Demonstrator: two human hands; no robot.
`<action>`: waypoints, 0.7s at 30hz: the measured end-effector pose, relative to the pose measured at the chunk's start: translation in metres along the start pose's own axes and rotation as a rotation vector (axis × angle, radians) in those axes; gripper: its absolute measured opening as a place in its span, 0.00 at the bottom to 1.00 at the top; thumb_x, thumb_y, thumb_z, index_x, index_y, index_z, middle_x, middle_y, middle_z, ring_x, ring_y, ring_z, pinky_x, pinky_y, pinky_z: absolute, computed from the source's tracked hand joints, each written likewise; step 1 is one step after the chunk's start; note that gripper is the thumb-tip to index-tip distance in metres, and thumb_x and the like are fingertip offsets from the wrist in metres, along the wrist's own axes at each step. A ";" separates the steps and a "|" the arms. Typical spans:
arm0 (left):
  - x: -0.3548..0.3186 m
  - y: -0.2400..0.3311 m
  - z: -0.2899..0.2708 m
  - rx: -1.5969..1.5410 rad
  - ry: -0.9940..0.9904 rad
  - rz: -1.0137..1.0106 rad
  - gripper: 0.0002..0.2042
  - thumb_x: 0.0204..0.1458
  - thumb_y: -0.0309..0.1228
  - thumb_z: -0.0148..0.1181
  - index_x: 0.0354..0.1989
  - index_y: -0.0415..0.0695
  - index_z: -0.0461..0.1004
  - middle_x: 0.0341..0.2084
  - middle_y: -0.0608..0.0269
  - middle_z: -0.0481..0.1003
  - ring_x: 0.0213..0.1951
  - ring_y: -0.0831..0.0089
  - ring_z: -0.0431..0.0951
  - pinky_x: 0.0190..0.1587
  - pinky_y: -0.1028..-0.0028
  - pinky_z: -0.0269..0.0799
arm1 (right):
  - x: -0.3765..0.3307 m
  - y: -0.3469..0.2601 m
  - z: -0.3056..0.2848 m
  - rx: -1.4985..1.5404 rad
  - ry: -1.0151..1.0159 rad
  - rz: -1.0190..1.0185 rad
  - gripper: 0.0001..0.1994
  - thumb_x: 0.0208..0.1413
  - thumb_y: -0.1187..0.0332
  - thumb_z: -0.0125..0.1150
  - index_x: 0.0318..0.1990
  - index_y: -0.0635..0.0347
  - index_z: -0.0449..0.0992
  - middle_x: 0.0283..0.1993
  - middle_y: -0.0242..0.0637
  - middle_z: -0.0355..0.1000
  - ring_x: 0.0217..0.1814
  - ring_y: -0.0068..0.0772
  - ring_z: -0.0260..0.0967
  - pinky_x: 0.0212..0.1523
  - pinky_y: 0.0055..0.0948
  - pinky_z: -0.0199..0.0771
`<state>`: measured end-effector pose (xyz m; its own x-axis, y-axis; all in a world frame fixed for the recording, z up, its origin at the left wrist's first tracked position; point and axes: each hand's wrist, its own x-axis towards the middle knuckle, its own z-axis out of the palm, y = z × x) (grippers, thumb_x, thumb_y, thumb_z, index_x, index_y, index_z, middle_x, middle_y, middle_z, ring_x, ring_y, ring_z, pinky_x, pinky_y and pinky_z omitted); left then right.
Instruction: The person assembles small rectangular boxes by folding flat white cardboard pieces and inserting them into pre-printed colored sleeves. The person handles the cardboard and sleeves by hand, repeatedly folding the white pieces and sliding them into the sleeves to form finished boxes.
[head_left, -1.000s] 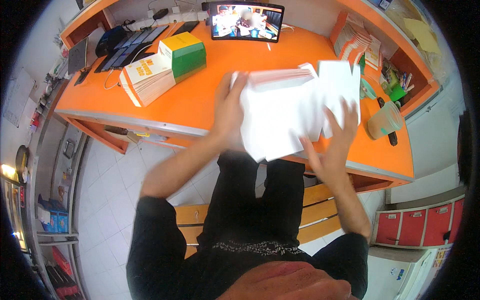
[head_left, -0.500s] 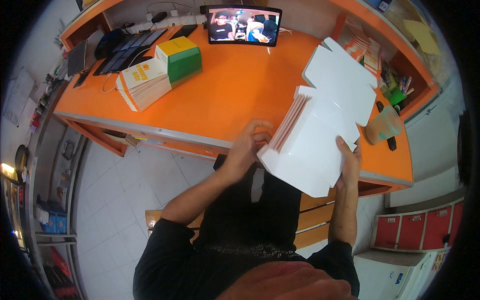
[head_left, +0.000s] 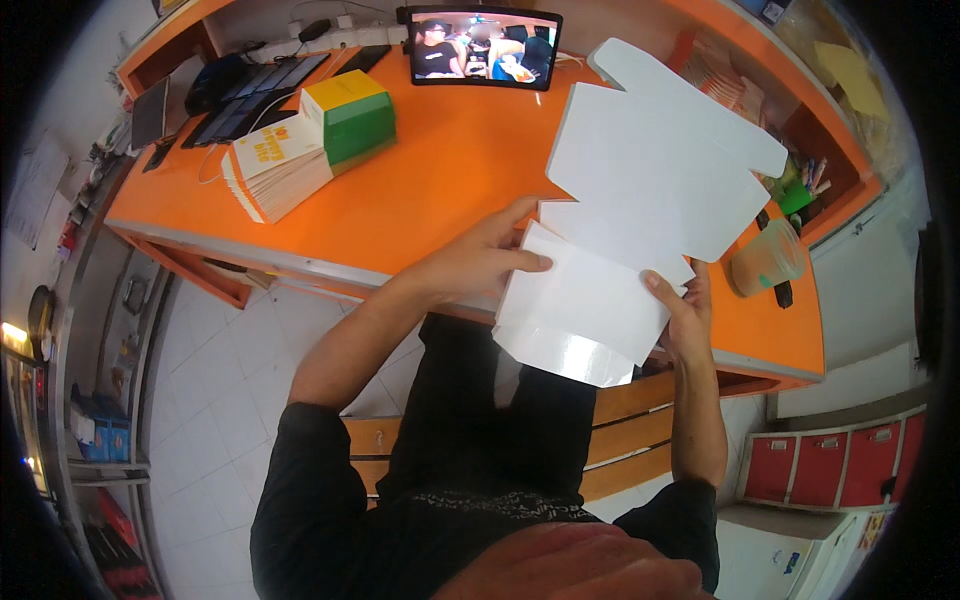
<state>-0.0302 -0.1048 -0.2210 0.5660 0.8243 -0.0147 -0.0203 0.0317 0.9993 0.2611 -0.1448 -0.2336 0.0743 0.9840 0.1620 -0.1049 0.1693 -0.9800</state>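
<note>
Over the near edge of the orange desk, both hands hold a white flat cardboard box blank [head_left: 655,150] with cut flaps and crease lines. My left hand [head_left: 485,258] grips its left edge, thumb on top and the other fingers hidden below. My right hand [head_left: 684,308] pinches the right edge, its thumb on the white face. The blank's near panel [head_left: 580,305] is creased and tilts toward me, its front flap shiny. Whether more sheets lie beneath cannot be seen. On the desk's left lies a fanned stack of folded cartons [head_left: 290,165], with a green-and-yellow part [head_left: 355,120].
A lit screen [head_left: 484,48] stands at the desk's back. Dark flat devices [head_left: 265,95] with cables lie at the back left. A clear plastic cup [head_left: 768,258] stands to the right, near a green pen holder [head_left: 795,197]. The orange desk [head_left: 450,150] spans the view.
My left hand has moved up and closed on the blank's left edge. The blank has opened out and turned; its near panel now bends, and the layered edges at left no longer show.
</note>
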 end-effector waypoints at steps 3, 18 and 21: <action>0.003 -0.003 -0.002 -0.003 0.022 0.012 0.33 0.58 0.26 0.60 0.72 0.50 0.57 0.55 0.46 0.74 0.59 0.59 0.77 0.52 0.61 0.81 | 0.005 0.006 -0.004 0.034 -0.031 0.024 0.26 0.54 0.77 0.71 0.60 0.68 0.68 0.53 0.48 0.75 0.50 0.36 0.77 0.47 0.33 0.82; -0.031 -0.013 0.024 -0.175 0.226 0.127 0.30 0.56 0.24 0.62 0.68 0.37 0.61 0.55 0.51 0.71 0.60 0.64 0.72 0.63 0.64 0.67 | 0.025 -0.008 -0.010 -0.168 -0.058 -0.068 0.31 0.65 0.68 0.63 0.72 0.69 0.60 0.52 0.43 0.77 0.56 0.30 0.74 0.58 0.29 0.73; -0.045 -0.017 0.027 -0.295 0.236 0.135 0.32 0.57 0.25 0.62 0.70 0.38 0.58 0.55 0.52 0.69 0.61 0.64 0.70 0.64 0.63 0.65 | 0.027 -0.020 -0.014 -0.085 -0.112 0.029 0.36 0.64 0.66 0.65 0.75 0.67 0.55 0.57 0.44 0.75 0.56 0.33 0.74 0.60 0.31 0.72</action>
<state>-0.0329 -0.1574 -0.2366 0.3381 0.9382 0.0740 -0.3365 0.0471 0.9405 0.2789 -0.1223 -0.2111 -0.0393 0.9892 0.1412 -0.0209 0.1405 -0.9899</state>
